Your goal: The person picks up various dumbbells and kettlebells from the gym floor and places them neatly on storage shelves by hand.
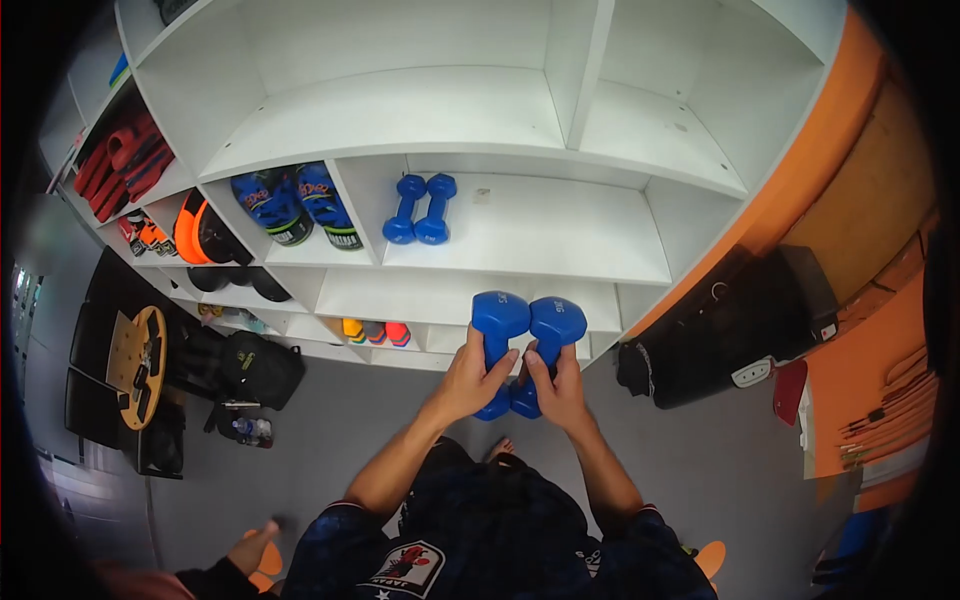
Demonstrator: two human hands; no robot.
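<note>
Two blue dumbbells are held upright side by side in front of the white shelf unit. My left hand [467, 378] is wrapped round the handle of the left dumbbell [500, 313]. Around the handle of the right dumbbell [557, 321] my right hand [557, 388] is closed. The upper heads of the two touch or nearly touch. Beyond them, on a middle shelf [560, 235], a smaller pair of blue dumbbells lies side by side, one on the left [405, 210] and one on the right [437, 210].
Blue patterned gloves [270, 205], red gloves [122, 165] and orange-black pads [205, 230] fill shelf compartments at left. A round wooden table [150, 367] and black backpack [262, 370] are lower left. Another person's hand [252, 548] shows at bottom left. A black bag [720, 325] lies right.
</note>
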